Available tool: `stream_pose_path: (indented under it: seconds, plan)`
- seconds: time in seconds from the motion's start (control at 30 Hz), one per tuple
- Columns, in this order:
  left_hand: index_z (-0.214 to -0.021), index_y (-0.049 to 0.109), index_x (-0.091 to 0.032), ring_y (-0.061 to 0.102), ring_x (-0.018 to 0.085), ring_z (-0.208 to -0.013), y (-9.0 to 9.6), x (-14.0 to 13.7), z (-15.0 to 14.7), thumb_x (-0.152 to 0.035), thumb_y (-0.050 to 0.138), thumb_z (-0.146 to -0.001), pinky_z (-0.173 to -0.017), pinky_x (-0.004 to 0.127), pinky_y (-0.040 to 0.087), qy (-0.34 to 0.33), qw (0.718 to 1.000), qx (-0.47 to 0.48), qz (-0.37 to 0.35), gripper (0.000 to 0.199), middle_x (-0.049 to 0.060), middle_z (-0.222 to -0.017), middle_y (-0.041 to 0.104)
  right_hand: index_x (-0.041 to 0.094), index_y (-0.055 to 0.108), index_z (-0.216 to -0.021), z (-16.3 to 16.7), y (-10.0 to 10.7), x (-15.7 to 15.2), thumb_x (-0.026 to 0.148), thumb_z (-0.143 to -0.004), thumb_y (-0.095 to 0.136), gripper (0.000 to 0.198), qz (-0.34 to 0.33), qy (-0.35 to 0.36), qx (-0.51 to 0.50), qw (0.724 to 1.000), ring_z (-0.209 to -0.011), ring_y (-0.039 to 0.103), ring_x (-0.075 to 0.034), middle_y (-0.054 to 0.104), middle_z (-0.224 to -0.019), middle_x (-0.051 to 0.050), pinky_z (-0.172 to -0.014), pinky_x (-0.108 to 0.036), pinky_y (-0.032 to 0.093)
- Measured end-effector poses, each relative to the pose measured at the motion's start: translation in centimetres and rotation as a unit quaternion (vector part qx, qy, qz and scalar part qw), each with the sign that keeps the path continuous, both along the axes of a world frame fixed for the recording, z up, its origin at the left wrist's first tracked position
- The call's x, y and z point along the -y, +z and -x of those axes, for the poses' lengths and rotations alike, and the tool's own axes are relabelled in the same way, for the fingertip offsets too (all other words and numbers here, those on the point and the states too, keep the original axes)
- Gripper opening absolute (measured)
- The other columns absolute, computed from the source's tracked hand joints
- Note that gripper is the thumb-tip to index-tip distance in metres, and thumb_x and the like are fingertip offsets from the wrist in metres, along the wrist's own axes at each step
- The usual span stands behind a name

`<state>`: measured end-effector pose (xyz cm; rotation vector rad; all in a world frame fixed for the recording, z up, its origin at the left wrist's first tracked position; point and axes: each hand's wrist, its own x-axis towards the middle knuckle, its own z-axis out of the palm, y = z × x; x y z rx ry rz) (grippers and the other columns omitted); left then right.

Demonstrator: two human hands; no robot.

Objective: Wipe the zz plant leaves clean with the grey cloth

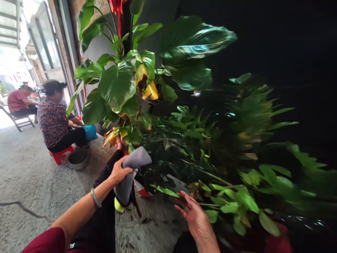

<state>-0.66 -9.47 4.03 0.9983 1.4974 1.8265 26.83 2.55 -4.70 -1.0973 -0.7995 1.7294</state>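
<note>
My left hand (120, 172), with a bracelet (96, 198) on its wrist, grips a grey cloth (137, 159) that folds over the fingers and hangs below them. My right hand (195, 214) is open, palm turned up and fingers spread. Its fingertips are close to a narrow green leaf (168, 192); whether they touch it I cannot tell. Leafy stems (238, 202) spread to the right of that hand. Above the cloth rises a large-leaved plant (118, 82), some of whose lower leaves (112, 136) are yellow and brown.
At left, a person (56, 116) in a patterned top sits on a red stool (58, 157) beside a grey basin (78, 160). Another person (19, 102) sits farther back. A cable (26, 208) crosses the concrete floor. Dense foliage (181, 133) fills the dark right side, partly blurred.
</note>
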Motion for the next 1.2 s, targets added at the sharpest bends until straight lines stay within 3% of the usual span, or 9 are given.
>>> stream_pose_path:
  seconds: [0.2, 0.33, 0.43, 0.5, 0.6, 0.77, 0.9, 1.03, 1.2]
  plan:
    - [-0.125, 0.065, -0.018, 0.060, 0.025, -0.110, 8.1, -7.9, 1.2, -0.022, 0.073, -0.068, -0.104, 0.038, 0.042, 0.107, 0.982, -0.150, -0.046, 0.057, 0.006, -0.117, 0.068, 0.024, 0.074, -0.085, 0.6, 0.5, 0.6, 0.040, -0.054, 0.078, 0.035, -0.019, -0.016, -0.025, 0.999, -0.078, 0.068, -0.023, 0.073, -0.088, -0.003, -0.062, -0.033, 0.054]
    - [-0.113, 0.070, -0.018, 0.062, 0.026, -0.099, 3.2, -8.3, -0.9, -0.021, 0.077, -0.061, -0.097, 0.039, 0.046, -0.019, 0.989, -0.135, 0.060, 0.052, 0.001, -0.096, 0.071, 0.025, 0.073, -0.085, 0.7, 0.8, 1.0, 0.042, -0.054, 0.077, 0.036, -0.029, -0.021, -0.020, 0.999, -0.079, 0.068, -0.024, 0.074, -0.089, -0.003, -0.062, -0.033, 0.053]
    - [-0.110, 0.073, -0.016, 0.063, 0.027, -0.093, -1.9, -3.5, -2.7, -0.023, 0.078, -0.060, -0.091, 0.039, 0.048, -0.106, 0.985, -0.076, 0.116, 0.051, 0.002, -0.090, 0.072, 0.024, 0.074, -0.084, 0.1, 0.7, 0.9, 0.042, -0.054, 0.076, 0.036, -0.031, -0.020, -0.011, 0.999, -0.080, 0.068, -0.024, 0.074, -0.090, -0.004, -0.063, -0.033, 0.053]
    - [-0.112, 0.072, -0.015, 0.064, 0.027, -0.091, -2.7, -0.4, -3.0, -0.023, 0.077, -0.061, -0.089, 0.039, 0.049, -0.118, 0.986, -0.036, 0.112, 0.052, 0.004, -0.091, 0.072, 0.024, 0.074, -0.084, -0.3, 0.7, 0.9, 0.043, -0.055, 0.075, 0.035, -0.042, -0.018, -0.004, 0.999, -0.080, 0.068, -0.025, 0.074, -0.090, -0.005, -0.064, -0.034, 0.053]
    - [-0.122, 0.067, -0.017, 0.062, 0.028, -0.101, 1.1, 0.8, -2.6, -0.024, 0.074, -0.064, -0.096, 0.038, 0.046, -0.023, 0.999, -0.042, 0.019, 0.059, 0.005, -0.105, 0.071, 0.023, 0.075, -0.084, -0.7, 0.9, 1.0, 0.043, -0.055, 0.076, 0.035, -0.046, -0.014, -0.009, 0.999, -0.080, 0.069, -0.025, 0.075, -0.091, -0.006, -0.064, -0.035, 0.054]
    - [-0.134, 0.059, -0.020, 0.056, 0.027, -0.119, 9.5, -5.7, -2.7, -0.023, 0.075, -0.067, -0.109, 0.038, 0.038, 0.061, 0.978, -0.183, -0.079, 0.069, 0.005, -0.127, 0.064, 0.024, 0.075, -0.089, -0.4, 1.6, 1.5, 0.041, -0.056, 0.077, 0.037, -0.043, -0.020, -0.059, 0.997, -0.081, 0.069, -0.023, 0.075, -0.092, -0.004, -0.066, -0.033, 0.054]
    - [-0.129, 0.063, -0.020, 0.060, 0.028, -0.116, 7.7, -8.3, -4.9, -0.015, 0.074, -0.063, -0.109, 0.042, 0.039, -0.037, 0.971, -0.235, -0.021, 0.067, 0.006, -0.122, 0.068, 0.025, 0.074, -0.089, -0.1, 1.1, 1.6, 0.040, -0.054, 0.078, 0.039, -0.025, -0.034, -0.040, 0.998, -0.077, 0.070, -0.023, 0.076, -0.088, -0.003, -0.063, -0.033, 0.054]
    - [-0.120, 0.070, -0.019, 0.063, 0.033, -0.111, 3.8, -4.7, -6.8, -0.016, 0.077, -0.061, -0.105, 0.046, 0.043, -0.178, 0.954, -0.236, 0.046, 0.060, 0.007, -0.116, 0.072, 0.022, 0.074, -0.083, -0.6, 0.3, 1.3, 0.040, -0.049, 0.080, 0.039, -0.024, -0.018, 0.044, 0.999, -0.081, 0.070, -0.026, 0.076, -0.083, -0.005, -0.060, -0.031, 0.053]
    - [-0.125, 0.067, -0.022, 0.058, 0.030, -0.120, 8.1, -5.2, -7.9, -0.022, 0.077, -0.065, -0.109, 0.041, 0.039, -0.174, 0.956, -0.226, -0.065, 0.061, 0.004, -0.125, 0.068, 0.021, 0.074, -0.084, -1.3, 0.8, 1.7, 0.040, -0.052, 0.081, 0.038, -0.039, -0.010, 0.023, 0.999, -0.080, 0.070, -0.026, 0.076, -0.086, -0.005, -0.061, -0.032, 0.054]
